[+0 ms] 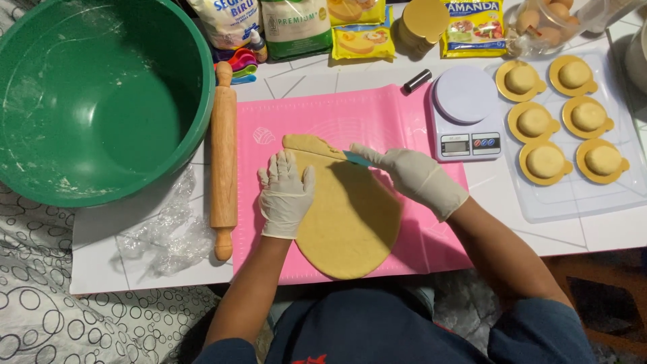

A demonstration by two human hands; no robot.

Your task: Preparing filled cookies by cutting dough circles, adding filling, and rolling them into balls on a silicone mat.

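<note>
A flat oval of rolled dough [350, 222] lies on a pink mat [418, 121] near the desk's front edge. The left hand [286, 194] (gloved) presses flat on the dough's left side, fingers spread. The right hand [414, 176] pinches a teal scraper [356, 159] against the dough's far end. A rolling pin [224, 158] lies just left of the mat.

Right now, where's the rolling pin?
Head view: the rolling pin lies lengthwise just left of the pink mat, between it and the green bowl.
</note>
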